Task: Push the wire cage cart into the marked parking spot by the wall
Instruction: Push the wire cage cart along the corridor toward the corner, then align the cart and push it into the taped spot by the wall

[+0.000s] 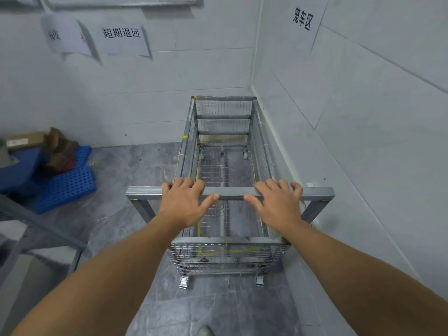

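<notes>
Wire cage cart [225, 151]: grey metal frame, mesh sides and floor, yellow cord along edges, empty; stands in the corner, right side close along the wall [363, 117]. Left hand [186, 202] and right hand [278, 202] wrapped over the handle bar [230, 191], fingers curled. Wall sign [303, 18] reads "笼车区"; another sign [121, 32] "超期退回"; a third [54, 35] is illegible. Only 2 near casters clearly seen.

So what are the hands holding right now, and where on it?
Both the left hand and right hand grip the grey metal wire cage cart by its horizontal top push bar, fingers curled over it.
</notes>
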